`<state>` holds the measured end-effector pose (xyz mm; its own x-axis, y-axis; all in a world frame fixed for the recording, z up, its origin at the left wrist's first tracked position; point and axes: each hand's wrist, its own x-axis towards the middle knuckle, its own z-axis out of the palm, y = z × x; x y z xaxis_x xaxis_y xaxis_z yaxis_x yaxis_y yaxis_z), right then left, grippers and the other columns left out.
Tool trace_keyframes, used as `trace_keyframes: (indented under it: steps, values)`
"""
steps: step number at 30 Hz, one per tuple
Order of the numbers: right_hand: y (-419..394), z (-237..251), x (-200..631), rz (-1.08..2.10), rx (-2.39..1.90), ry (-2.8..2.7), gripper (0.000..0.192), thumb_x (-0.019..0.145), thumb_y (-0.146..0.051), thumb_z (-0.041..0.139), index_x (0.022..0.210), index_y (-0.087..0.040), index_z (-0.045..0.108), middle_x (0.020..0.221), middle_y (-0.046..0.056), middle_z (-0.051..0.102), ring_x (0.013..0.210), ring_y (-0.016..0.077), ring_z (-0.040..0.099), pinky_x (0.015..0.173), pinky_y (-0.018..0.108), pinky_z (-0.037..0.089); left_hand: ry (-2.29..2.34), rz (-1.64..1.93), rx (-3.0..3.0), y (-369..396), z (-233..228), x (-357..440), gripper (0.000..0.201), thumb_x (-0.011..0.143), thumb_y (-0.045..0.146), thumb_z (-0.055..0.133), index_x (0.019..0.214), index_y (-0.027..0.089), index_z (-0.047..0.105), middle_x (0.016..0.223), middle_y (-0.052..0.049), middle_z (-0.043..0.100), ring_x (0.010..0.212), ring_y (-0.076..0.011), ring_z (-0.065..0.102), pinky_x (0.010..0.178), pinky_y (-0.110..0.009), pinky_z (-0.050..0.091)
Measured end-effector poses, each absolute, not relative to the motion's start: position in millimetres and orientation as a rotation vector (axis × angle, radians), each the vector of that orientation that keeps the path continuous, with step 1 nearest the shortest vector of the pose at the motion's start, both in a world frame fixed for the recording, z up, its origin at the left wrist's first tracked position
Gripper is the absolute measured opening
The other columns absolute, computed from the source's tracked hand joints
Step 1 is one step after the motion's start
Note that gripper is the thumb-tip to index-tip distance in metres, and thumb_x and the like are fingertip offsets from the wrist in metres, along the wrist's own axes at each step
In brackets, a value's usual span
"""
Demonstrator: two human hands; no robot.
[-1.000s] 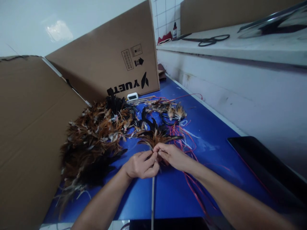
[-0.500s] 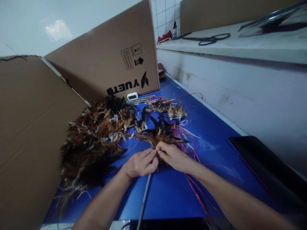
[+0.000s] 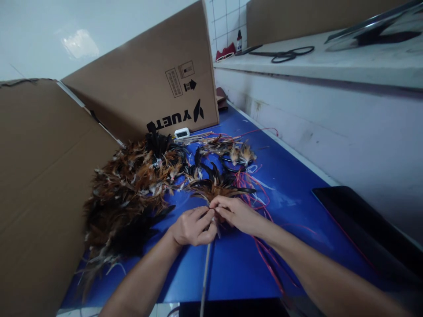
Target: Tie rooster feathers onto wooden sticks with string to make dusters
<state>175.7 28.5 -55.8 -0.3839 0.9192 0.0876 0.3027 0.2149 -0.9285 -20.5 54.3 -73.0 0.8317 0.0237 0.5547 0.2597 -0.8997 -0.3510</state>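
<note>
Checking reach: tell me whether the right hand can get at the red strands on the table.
Probably yes: the red strands lie close beside the right hand, with nothing visible between. But it is pinching at the base of the feather bundle, so would likely need freeing.

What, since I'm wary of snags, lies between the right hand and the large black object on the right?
In the head view, red strings lie near the right hand, then mostly blue tabletop stretches to the black object.
</note>
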Motion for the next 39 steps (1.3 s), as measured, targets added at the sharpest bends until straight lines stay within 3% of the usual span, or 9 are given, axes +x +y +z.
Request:
trace_keyframes:
  steps: [11,23,30,39]
  values:
    - [27.9,-56.9,175.1,0.951,-1.244,-1.976,0.012,0.083,-0.019,0.039,0.083,-0.020,0.051,0.067,-0.001,0.058,0.060,0.0118,0.052,0.058,0.023,0.036,-0.228,-0.876,-2.625,53.2,-66.5,-18.1,0.015,0.074,0.010,0.056,0.086,0.018,0.056,0.092,-0.009,0.067,0.092,-0.0223,0.063,0.064,-0.030,0.057]
    - [28.9,-59.0,174.0,1.102,-1.230,-1.870,0.009,0.082,-0.020,0.042,0.080,-0.019,0.050,0.060,-0.004,0.055,0.055,0.0099,0.050,0.053,0.021,0.035,-0.170,-0.894,-2.564,54.5,-69.3,-15.5,0.018,0.069,0.010,0.061,0.084,0.015,0.053,0.090,-0.010,0.066,0.094,-0.0232,0.061,0.070,-0.034,0.055]
    - [27.1,-57.6,172.6,1.277,-1.096,-1.757,0.019,0.087,-0.023,0.034,0.092,-0.020,0.052,0.060,-0.004,0.055,0.049,0.0086,0.049,0.048,0.019,0.037,-0.143,-0.851,-2.508,54.2,-69.2,-19.3,0.018,0.068,0.014,0.063,0.083,0.017,0.053,0.093,-0.010,0.066,0.087,-0.0239,0.063,0.058,-0.030,0.053]
    - [27.7,-54.8,176.6,1.184,-1.153,-1.887,0.015,0.087,-0.021,0.036,0.085,-0.020,0.051,0.060,-0.004,0.058,0.051,0.0086,0.050,0.052,0.020,0.036,-0.108,-0.895,-2.519,52.5,-64.8,-15.8,0.015,0.067,0.011,0.062,0.077,0.014,0.053,0.087,-0.010,0.067,0.082,-0.0229,0.065,0.057,-0.029,0.054]
